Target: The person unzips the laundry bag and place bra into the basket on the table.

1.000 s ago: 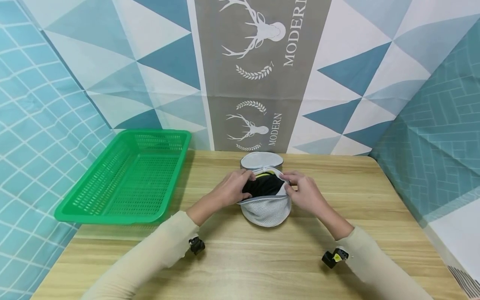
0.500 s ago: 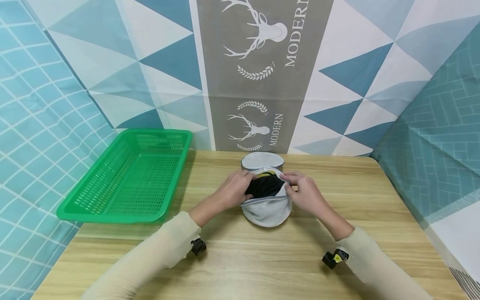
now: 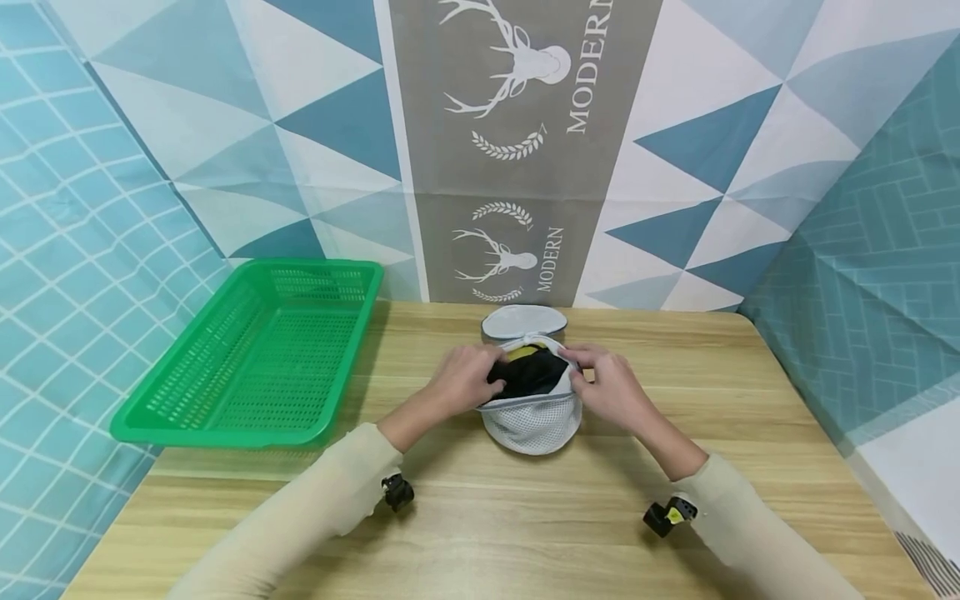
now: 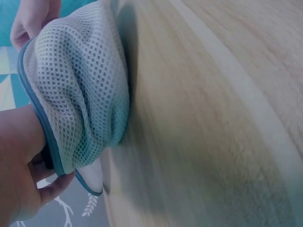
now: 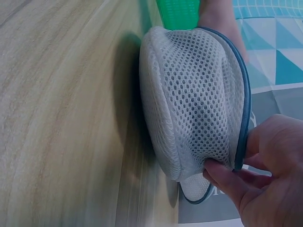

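A white mesh laundry bag [image 3: 532, 427] with a grey zip edge stands on the table, its lid [image 3: 523, 322] folded back behind it. Black fabric [image 3: 531, 372] with a yellow part [image 3: 522, 352] lies inside the mouth. My left hand [image 3: 465, 375] holds the bag's left rim, its thumb dipping inside over the fabric; in the left wrist view a finger [image 4: 56, 190] shows outside the edge. My right hand [image 3: 611, 385] pinches the right rim between thumb and fingers, as the right wrist view shows, where the thumb [image 5: 222, 177] presses the mesh.
A green plastic basket [image 3: 217, 437] with perforated walls stands at the left of the wooden table [image 3: 510, 525]. Behind the table hangs a patterned cloth [image 3: 495, 175] with deer heads. Blue tiled sheets [image 3: 67, 250] border the left and right sides.
The left thumb and fingers have drawn slightly closer together at the bag's mouth. The black fabric has shifted and more yellow shows. The right hand stays in place.
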Demonstrator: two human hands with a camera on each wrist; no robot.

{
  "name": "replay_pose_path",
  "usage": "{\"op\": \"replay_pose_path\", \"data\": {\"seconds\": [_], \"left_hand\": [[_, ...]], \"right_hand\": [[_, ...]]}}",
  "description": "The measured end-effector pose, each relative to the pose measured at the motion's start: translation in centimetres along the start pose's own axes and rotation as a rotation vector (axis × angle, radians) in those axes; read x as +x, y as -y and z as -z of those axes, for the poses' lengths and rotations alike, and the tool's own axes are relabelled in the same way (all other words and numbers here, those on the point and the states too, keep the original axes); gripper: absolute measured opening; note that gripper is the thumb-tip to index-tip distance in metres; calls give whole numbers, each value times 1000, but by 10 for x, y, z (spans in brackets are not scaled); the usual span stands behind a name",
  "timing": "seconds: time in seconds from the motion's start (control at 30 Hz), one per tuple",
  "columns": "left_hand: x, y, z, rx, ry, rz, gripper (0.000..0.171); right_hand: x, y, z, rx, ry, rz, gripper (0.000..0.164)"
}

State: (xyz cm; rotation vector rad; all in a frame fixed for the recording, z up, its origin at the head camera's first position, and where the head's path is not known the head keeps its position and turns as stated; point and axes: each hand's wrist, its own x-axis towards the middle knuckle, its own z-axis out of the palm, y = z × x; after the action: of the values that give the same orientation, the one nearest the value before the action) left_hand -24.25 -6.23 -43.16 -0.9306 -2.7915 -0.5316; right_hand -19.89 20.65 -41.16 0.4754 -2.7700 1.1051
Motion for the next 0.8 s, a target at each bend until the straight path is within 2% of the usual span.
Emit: {"op": "replay_pose_path", "data": {"seconds": [0.07, 0.1, 0.17, 0.33, 0.57, 0.67, 0.8], "left_hand": [[-3, -2, 5, -10, -22, 5, 23], [-4, -8, 12, -30, -19, 22, 22], [-6, -7, 14, -40, -42, 26, 20], [-9, 1, 19, -83, -92, 37, 24], [-12, 15, 33, -213, -185, 114, 23], [-14, 17, 35, -202, -192, 129, 26], [-16, 17, 32, -145, -168, 109, 30]], "right_hand": [[0, 0, 0, 0, -8, 11, 42], [1, 0, 0, 1, -12, 15, 42], [1, -1, 1, -6, -20, 20, 44], [1, -3, 2, -22, -31, 14, 46], [1, -7, 5, -27, -40, 0, 45], [1, -6, 5, -29, -44, 3, 44], [1, -4, 3, -33, -44, 31, 40]]}}
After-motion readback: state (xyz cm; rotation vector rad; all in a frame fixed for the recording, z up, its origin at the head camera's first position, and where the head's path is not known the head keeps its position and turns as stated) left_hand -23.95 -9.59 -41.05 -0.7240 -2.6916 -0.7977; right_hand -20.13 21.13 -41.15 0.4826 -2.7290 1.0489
